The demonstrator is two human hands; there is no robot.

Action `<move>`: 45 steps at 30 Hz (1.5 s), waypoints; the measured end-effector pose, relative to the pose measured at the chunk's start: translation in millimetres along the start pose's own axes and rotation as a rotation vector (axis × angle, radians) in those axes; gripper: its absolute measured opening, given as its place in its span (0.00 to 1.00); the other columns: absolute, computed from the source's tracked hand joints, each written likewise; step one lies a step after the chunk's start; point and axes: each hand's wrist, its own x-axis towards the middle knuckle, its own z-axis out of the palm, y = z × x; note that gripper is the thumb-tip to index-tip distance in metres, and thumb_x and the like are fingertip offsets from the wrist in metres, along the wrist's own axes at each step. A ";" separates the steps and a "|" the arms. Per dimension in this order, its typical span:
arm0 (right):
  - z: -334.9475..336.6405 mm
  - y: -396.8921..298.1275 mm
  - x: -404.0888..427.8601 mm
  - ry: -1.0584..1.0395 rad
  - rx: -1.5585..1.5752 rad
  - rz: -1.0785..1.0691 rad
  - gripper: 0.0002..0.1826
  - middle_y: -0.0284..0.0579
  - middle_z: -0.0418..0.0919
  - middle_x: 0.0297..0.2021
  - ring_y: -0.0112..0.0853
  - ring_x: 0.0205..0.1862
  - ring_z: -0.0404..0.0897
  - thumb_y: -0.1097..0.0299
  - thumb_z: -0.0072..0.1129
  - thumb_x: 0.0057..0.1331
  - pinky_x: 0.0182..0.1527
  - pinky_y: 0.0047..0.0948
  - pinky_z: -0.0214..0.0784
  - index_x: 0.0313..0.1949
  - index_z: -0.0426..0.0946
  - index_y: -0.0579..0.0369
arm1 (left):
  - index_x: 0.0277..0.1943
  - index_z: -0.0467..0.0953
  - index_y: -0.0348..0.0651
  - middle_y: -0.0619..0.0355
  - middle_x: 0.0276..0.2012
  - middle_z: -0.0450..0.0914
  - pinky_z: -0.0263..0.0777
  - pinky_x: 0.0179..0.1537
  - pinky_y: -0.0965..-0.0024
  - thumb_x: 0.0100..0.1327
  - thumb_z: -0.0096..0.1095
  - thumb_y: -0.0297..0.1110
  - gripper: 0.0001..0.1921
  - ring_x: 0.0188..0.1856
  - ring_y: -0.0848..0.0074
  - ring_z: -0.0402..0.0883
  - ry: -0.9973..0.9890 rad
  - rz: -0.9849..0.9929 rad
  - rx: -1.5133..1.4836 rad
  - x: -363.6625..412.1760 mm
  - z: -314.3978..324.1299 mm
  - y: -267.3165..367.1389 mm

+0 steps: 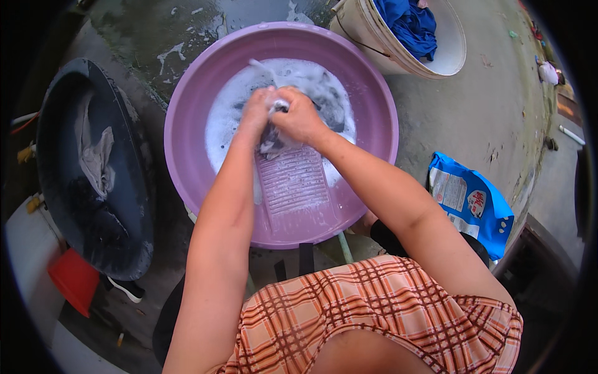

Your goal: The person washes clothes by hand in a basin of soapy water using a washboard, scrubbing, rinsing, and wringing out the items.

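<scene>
In the head view a round purple plastic basin point(187, 103) stands in front of me, with white suds and water in it. Both of my hands are over the suds, close together. My left hand point(256, 112) and my right hand point(299, 114) grip a dark, soapy wet cloth point(275, 140) between them. The cloth hangs onto the upper end of a ribbed washboard point(294, 182), which is part of the basin's near side. Foam covers parts of the cloth, and more dark fabric shows in the suds behind my hands.
At the left is a black tub point(140, 187) with a grey cloth point(96, 159) and dark water. A white bucket point(364, 32) with blue fabric point(411, 28) stands at the upper right. A blue plastic bag point(472, 201) lies at the right, and a red plastic object point(74, 280) at lower left.
</scene>
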 end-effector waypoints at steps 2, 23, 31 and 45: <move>-8.4 -0.4 -2.5 -0.101 0.040 -0.046 0.16 0.48 0.75 0.38 0.39 0.42 0.73 0.69 0.56 0.49 0.48 0.33 0.64 0.39 0.74 0.58 | 0.45 0.73 0.36 0.53 0.41 0.76 0.65 0.48 0.70 0.66 0.50 0.44 0.18 0.45 0.72 0.72 0.099 0.148 -0.021 4.3 -6.5 -5.5; -0.4 45.5 -15.4 0.069 -0.614 -0.131 0.13 0.45 0.73 0.32 0.42 0.40 0.70 0.55 0.52 0.58 0.46 0.44 0.60 0.29 0.75 0.51 | 0.49 0.70 0.38 0.44 0.46 0.71 0.55 0.56 0.50 0.61 0.48 0.38 0.17 0.52 0.51 0.66 0.201 0.670 0.954 -33.4 8.7 -61.0; 6.4 29.5 19.1 -0.063 -0.462 0.164 0.22 0.56 0.73 0.43 0.51 0.49 0.68 0.49 0.53 0.57 0.51 0.47 0.59 0.37 0.77 0.57 | 0.53 0.70 0.38 0.48 0.55 0.68 0.54 0.58 0.49 0.54 0.56 0.49 0.28 0.59 0.53 0.61 -0.004 0.416 0.970 -10.4 -19.7 -22.0; 5.9 9.2 10.9 -0.315 -0.918 0.029 0.25 0.52 0.65 0.56 0.49 0.59 0.62 0.50 0.52 0.60 0.57 0.43 0.58 0.54 0.69 0.47 | 0.58 0.65 0.47 0.52 0.56 0.66 0.57 0.60 0.56 0.50 0.66 0.43 0.31 0.60 0.60 0.63 -0.001 0.396 1.086 -23.5 -27.4 -23.4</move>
